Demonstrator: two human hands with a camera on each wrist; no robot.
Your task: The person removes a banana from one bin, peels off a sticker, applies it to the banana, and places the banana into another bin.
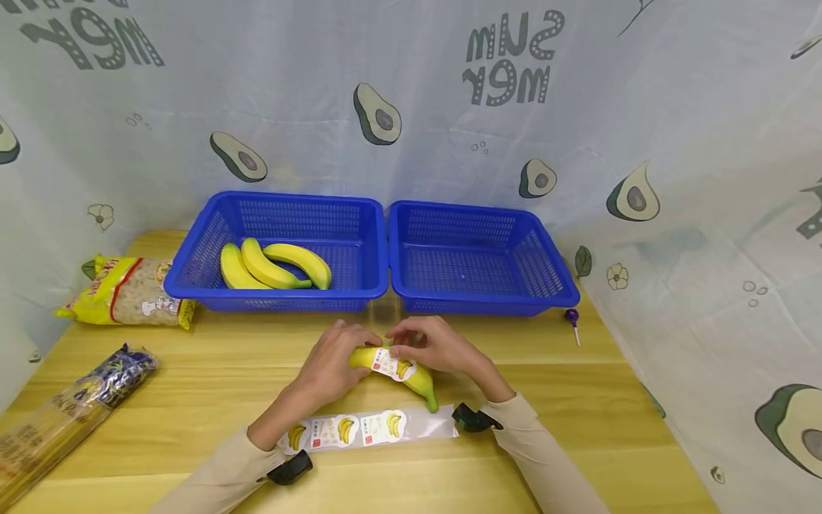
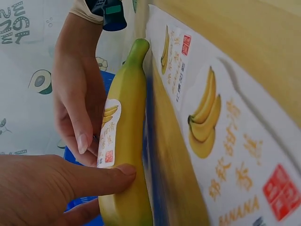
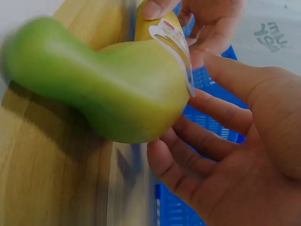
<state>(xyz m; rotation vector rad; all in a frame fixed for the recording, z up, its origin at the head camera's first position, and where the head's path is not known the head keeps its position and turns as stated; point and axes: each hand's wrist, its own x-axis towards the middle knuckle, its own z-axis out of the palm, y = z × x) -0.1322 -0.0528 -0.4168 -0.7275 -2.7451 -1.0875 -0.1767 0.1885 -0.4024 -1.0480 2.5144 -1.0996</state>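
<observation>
A yellow banana point(image 1: 420, 383) with a green stem lies at a slant on the table, between both hands. On its upper side is a white banana-picture sticker point(image 1: 392, 365); in the right wrist view one sticker edge point(image 3: 190, 84) stands a little off the peel. My left hand point(image 1: 330, 360) grips the end away from the stem, thumb on the peel. At the sticker's far side is my right hand point(image 1: 439, 346), its fingers loosely bent beside the banana and its thumb close to the label. A clear strip point(image 1: 437, 425) bearing several more stickers lies in front, partly under the left wrist.
Several bananas point(image 1: 298, 260) sit in the left blue basket point(image 1: 276, 294); another blue basket point(image 1: 475, 303) stands beside it. A yellow snack bag point(image 1: 135, 293) and a noodle pack point(image 1: 77, 414) lie at left. A purple lollipop point(image 1: 572, 318) is at right.
</observation>
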